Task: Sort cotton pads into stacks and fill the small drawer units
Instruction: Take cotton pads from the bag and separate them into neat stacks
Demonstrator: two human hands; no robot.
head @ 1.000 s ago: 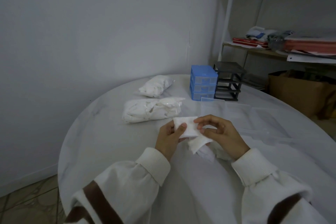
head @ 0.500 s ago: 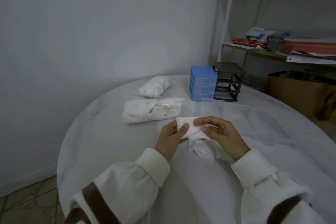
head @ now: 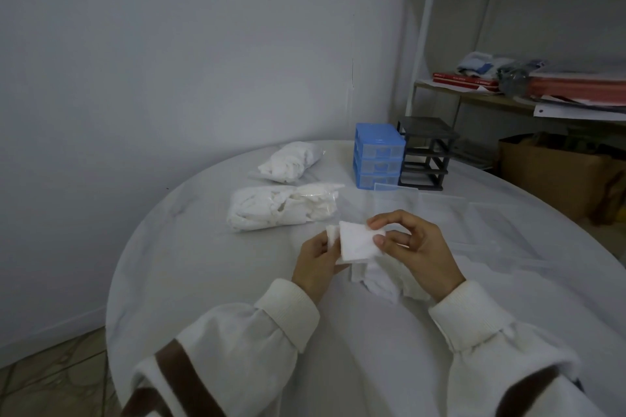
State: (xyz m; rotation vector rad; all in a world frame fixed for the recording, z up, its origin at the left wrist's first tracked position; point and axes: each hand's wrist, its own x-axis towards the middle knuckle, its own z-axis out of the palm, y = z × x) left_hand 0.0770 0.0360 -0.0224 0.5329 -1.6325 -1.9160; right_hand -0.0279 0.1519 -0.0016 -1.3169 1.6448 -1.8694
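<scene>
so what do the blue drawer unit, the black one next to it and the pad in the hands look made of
Blue drawer unit: looks like moulded plastic, smooth blue frame with see-through drawer fronts.
Black unit: probably the same kind of plastic, matte dark frame with open slots and no drawers in it.
Pad, held between the left hand and right hand: soft white cotton by its look, matte and slightly fuzzy, bending where it is pinched.

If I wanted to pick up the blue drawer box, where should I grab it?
Probably by its two side walls, with your hand coming down from above. The blue drawer box stands upright, tall and narrow, with a flat top. Its right side sits tight against the black drawer frame, so slide it left first; the front holds only drawers that might pull out.
</scene>
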